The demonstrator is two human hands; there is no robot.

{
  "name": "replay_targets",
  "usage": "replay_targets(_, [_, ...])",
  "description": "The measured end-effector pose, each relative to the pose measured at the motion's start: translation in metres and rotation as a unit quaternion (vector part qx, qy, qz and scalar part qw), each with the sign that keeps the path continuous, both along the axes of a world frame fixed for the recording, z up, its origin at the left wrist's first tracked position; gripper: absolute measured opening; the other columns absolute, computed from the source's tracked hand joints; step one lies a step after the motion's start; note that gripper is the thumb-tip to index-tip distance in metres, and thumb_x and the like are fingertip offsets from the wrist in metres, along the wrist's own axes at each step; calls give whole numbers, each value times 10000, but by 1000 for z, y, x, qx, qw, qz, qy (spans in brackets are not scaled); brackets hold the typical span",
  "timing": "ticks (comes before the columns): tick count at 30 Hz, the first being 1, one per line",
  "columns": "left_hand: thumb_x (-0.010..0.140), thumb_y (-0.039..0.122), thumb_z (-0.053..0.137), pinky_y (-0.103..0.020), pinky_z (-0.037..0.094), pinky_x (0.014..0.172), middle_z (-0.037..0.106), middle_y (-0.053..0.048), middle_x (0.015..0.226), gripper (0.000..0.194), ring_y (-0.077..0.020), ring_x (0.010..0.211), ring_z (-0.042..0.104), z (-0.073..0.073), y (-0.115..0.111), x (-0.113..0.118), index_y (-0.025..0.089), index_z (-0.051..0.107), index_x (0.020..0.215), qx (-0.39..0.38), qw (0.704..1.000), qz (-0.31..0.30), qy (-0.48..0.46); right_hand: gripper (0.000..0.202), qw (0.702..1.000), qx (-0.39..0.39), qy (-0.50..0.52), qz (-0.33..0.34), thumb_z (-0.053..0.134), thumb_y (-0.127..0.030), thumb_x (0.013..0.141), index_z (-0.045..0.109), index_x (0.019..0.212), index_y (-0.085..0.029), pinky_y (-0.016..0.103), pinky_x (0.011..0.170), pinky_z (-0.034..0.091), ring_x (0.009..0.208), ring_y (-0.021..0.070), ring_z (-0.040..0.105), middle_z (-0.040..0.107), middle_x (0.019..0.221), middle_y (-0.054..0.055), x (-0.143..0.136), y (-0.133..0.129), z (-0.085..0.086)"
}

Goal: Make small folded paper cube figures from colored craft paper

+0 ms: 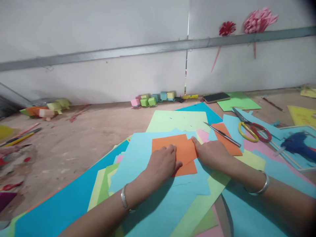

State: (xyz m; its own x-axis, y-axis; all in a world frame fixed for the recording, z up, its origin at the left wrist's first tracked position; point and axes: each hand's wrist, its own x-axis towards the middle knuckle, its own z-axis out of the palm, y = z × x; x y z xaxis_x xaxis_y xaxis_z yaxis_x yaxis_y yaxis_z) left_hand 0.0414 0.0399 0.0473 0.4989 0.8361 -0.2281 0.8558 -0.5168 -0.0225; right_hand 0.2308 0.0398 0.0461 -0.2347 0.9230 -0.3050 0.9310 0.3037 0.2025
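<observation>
An orange paper piece (pixel 187 148) with a stepped outline lies on light blue paper (pixel 140 148). My left hand (pixel 163 159) rests on its left part, fingers bent, the thumb set apart and pressing near the middle. At the right edge of the same piece, my right hand (pixel 212 152) touches it with a stretched index finger; its other fingers are mostly hidden beneath the palm. Neither hand visibly grips anything. Just beyond my right hand, a slim metal craft knife (pixel 223 135) lies across a second orange piece (pixel 230 146).
Scissors (pixel 255 130) with yellow and red handles lie at right, near a blue object (pixel 300 144). Behind are a phone (pixel 216 97), a green sheet (pixel 238 101), a yellow tube (pixel 191 96) and small paper cubes (pixel 148 101). Pens (pixel 22 138) lie at left. A wall (pixel 98 79) stands behind.
</observation>
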Motion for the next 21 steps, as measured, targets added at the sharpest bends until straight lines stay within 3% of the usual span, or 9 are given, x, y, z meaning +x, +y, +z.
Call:
replay_targets(6, [905,462,562,-304,400,526,636,-104,877,334,-241,706,636,4,-6,-8,130,596,923,-12,999,45,23,722,1000,11,2,-9,404,-58,825,283,1536,-102,283,518,324,665,241,674,670,650,123,1,3,-6])
replay_targets(12, [900,408,595,-306,439,583,648,-119,979,292,-248,798,640,7,-5,-13,130,588,989,-12,999,33,19,685,999,34,1,-27,382,-47,838,324,1518,-96,283,500,296,656,235,665,693,720,144,-4,-3,0])
replay_targets(16, [898,405,592,-314,449,585,648,-114,946,276,-255,792,635,7,-4,-11,138,588,966,-10,999,25,17,612,997,65,31,31,372,-80,885,368,1490,-178,275,506,259,678,213,640,700,759,119,-11,-9,2])
replay_targets(21, [886,420,593,-303,470,621,648,-130,1033,355,-262,851,653,9,-5,-14,134,570,1095,-17,999,41,31,579,996,30,40,67,397,-71,870,459,1416,-254,269,497,213,631,195,630,675,674,79,-15,-7,-6])
